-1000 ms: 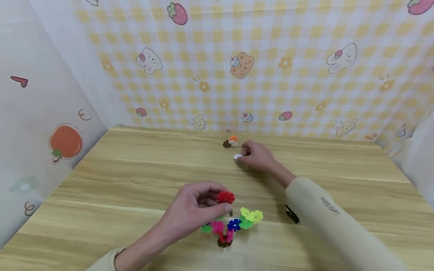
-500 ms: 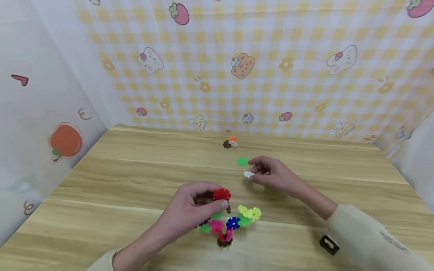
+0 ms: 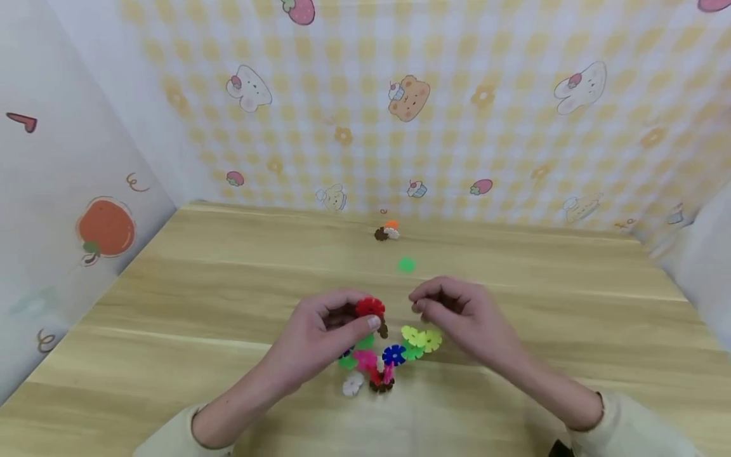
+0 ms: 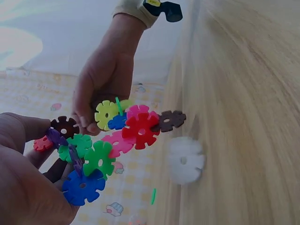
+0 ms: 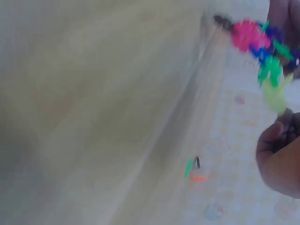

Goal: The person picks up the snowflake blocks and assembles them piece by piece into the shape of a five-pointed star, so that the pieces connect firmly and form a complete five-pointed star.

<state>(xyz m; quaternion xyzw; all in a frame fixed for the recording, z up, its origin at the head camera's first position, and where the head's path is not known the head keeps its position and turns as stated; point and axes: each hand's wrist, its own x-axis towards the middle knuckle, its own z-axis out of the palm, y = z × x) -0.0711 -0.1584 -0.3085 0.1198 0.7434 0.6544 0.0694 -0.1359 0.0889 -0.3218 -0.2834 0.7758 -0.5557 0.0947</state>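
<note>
My left hand (image 3: 320,336) pinches a red notched disc (image 3: 370,307) at the upper left of a linked string of plastic snowflake discs. The string runs down through green and pink discs to a brown disc (image 3: 381,383), then up past a blue disc (image 3: 394,355) to yellow discs (image 3: 429,341). In the left wrist view, purple discs (image 4: 75,159) show close to the palm. Beside the yellow end is my right hand (image 3: 468,317), fingers loosely curled with nothing seen between them. A white disc (image 3: 353,383), blurred in the left wrist view, appears just left of the brown disc.
Farther back on the wooden table (image 3: 228,273) lies a loose green disc (image 3: 407,264). Brown (image 3: 381,234), white (image 3: 392,233) and orange (image 3: 391,225) discs sit together near the patterned cloth (image 3: 342,146). A black object (image 3: 561,449) shows at the right cuff.
My right hand has come back from the far discs toward the string, uncovering the green disc. The white disc has left its fingers and is now nearer me, left of the brown disc.
</note>
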